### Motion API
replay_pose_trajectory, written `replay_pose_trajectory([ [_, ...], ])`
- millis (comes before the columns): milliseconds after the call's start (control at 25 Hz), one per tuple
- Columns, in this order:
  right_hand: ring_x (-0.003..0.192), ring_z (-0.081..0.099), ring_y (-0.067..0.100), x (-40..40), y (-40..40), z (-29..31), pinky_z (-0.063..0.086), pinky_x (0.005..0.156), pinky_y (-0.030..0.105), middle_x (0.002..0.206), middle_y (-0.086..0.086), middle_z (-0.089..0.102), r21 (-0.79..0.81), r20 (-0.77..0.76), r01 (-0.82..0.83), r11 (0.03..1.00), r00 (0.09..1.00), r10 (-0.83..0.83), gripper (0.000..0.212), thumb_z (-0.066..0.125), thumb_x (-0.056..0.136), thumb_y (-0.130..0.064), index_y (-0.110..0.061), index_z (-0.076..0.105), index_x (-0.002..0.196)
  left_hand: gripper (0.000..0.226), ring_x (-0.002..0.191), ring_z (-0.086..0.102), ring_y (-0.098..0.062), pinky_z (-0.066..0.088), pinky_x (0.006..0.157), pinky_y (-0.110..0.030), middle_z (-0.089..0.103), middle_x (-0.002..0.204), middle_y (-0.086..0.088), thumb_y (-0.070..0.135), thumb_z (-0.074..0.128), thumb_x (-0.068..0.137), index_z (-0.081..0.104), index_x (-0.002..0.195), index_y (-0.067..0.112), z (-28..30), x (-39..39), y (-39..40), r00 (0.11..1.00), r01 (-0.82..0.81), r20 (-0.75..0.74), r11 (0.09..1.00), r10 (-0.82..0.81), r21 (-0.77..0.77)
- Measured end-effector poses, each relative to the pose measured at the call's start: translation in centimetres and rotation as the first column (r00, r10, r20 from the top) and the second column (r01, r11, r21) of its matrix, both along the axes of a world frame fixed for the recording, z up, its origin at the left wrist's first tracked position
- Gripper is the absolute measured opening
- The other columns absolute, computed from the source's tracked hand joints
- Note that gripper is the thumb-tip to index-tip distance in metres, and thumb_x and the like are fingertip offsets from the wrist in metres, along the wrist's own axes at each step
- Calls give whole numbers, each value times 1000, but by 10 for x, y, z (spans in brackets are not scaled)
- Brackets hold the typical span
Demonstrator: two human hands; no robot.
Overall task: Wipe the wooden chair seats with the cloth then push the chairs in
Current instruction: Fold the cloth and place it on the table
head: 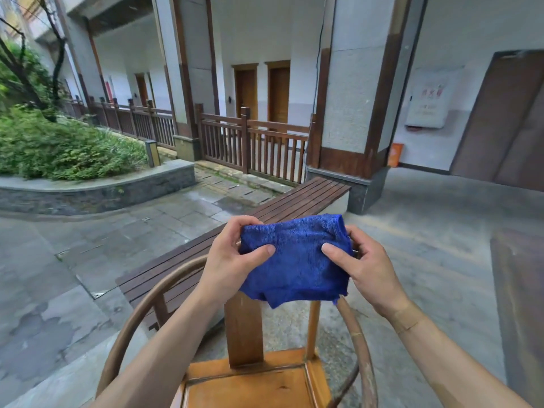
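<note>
2 hands hold a blue cloth (297, 260) in the air above a wooden chair (244, 378).

The left hand (232, 260) pinches the cloth's left edge, thumb on the front and fingers curled behind; the right hand (365, 269) has the same closed grip on the right edge. The cloth hangs folded between them, clear of the chair's orange seat and in front of its curved back rail. Beyond the chair, a dark slatted bench (294, 201) runs across the paved courtyard.
</note>
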State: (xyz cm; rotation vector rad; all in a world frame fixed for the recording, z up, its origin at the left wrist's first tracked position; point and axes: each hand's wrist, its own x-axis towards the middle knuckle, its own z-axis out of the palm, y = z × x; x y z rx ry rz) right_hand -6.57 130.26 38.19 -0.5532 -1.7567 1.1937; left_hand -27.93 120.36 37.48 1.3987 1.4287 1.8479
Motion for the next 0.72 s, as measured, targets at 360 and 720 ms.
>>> replay_pose_trajectory([
  [360,80,62,12,75,-11,12,53,73,30,89,10,71,-46,-7,344,938,939,-345,6,73,88,-25,-26,70,93,33,90,64,-18,56,79,-48,69,97,3,16,80,73,64,96,35,17,59,60,954,299,-14,954,-299,-1],
  [720,85,67,17,137,-117,1,57,81,45,98,15,71,-89,21,825,559,562,-827,4,67,93,-17,-16,69,97,35,82,63,-3,52,71,-19,68,90,20,14,78,72,62,101,26,10,149,80,662,749,36,662,-749,-3],
])
